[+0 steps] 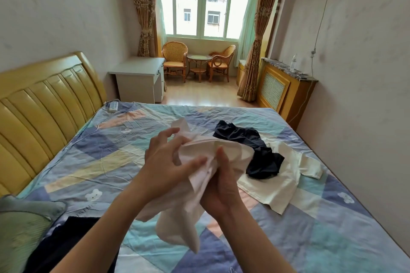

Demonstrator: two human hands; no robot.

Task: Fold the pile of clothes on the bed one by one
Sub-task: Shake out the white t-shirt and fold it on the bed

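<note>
- Both of my hands are raised over the bed [106, 162], bunched into a pale pinkish-white garment [213, 150].
- Left hand [166, 162]: thumb and curled fingers pinch the cloth's crumpled upper part, the index finger lifted a little.
- Right hand [221, 186]: fingers wrapped round a gathered fold, thumb pointing up against the fabric.
- Below my hands the loose end of the garment hangs down, clear of the patchwork sheet.
- Just beyond my right hand lies what's left of the pile: a dark navy garment [255, 150] crumpled on top of a cream shirt [286, 179] spread flat on the sheet.
- At the lower left a dark piece of clothing [73, 241] lies beside a green pillow [24, 228].
- A white remote [113, 106] sits near the yellow headboard [44, 104].
</note>
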